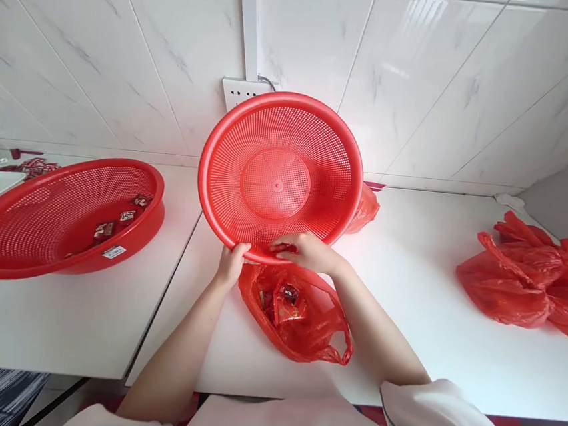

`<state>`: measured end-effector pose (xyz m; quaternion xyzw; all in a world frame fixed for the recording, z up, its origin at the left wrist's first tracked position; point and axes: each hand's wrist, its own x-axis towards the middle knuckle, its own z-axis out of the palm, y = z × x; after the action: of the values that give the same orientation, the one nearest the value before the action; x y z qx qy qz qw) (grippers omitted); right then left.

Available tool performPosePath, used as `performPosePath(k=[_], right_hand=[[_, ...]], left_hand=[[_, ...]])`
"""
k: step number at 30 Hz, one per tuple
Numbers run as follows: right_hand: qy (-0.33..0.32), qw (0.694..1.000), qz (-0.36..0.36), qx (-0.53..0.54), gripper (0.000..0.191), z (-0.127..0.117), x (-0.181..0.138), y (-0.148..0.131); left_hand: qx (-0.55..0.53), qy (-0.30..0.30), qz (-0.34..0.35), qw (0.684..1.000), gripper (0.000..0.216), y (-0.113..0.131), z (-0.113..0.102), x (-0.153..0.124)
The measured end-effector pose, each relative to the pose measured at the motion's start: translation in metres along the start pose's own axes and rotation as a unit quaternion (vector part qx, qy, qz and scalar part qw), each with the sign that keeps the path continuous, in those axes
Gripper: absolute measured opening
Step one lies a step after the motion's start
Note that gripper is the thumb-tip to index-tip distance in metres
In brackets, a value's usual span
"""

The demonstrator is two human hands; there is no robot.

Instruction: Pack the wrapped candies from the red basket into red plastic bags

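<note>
Fingers of left hand (231, 265) clamped on rim of tilted basket (289, 99); right hand (309, 250) half-curled inside basket, hold cannot be told. Below basket, packets (289, 294) seen in slack bag (309, 346); spillage could be caused by rim slipping.

Red perforated basket (278, 172) tilted, lower rim beside open red bag (309, 339) of packets (289, 294)

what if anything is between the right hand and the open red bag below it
The near rim of the tilted red basket: the right hand has its fingers inside, and that rim lies between them and the open bag. Nothing else visible stands in between.
</note>
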<state>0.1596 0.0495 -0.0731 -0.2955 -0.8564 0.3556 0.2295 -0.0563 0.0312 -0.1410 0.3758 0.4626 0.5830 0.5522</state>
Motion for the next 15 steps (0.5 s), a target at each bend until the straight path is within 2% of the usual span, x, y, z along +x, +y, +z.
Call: performPosePath(k=[2,5,7,11,15], right_hand=[[0.005,1.0,0.008,0.027,0.029,-0.003,-0.001,-0.006],[-0.04,0.996,0.019,0.083,0.039,-0.008,-0.005,-0.018],[-0.038,0.995,0.034,0.089,0.043,-0.012,-0.008,-0.026],[0.034,0.996,0.064,-0.046,0.029,-0.02,-0.015,-0.033],[0.109,0.969,0.076,-0.208,0.042,-0.03,-0.026,-0.034]], left_hand=[[0.001,0.003,-0.001,1.0,0.02,0.002,-0.001,0.001],[-0.006,-0.001,0.001,1.0,0.024,0.005,-0.001,0.001],[-0.018,-0.003,0.0,1.0,0.024,0.008,0.0,0.002],[-0.039,0.021,-0.005,0.999,0.02,0.015,-0.001,0.004],[-0.063,0.033,-0.006,0.997,0.022,0.024,-0.006,0.004]])
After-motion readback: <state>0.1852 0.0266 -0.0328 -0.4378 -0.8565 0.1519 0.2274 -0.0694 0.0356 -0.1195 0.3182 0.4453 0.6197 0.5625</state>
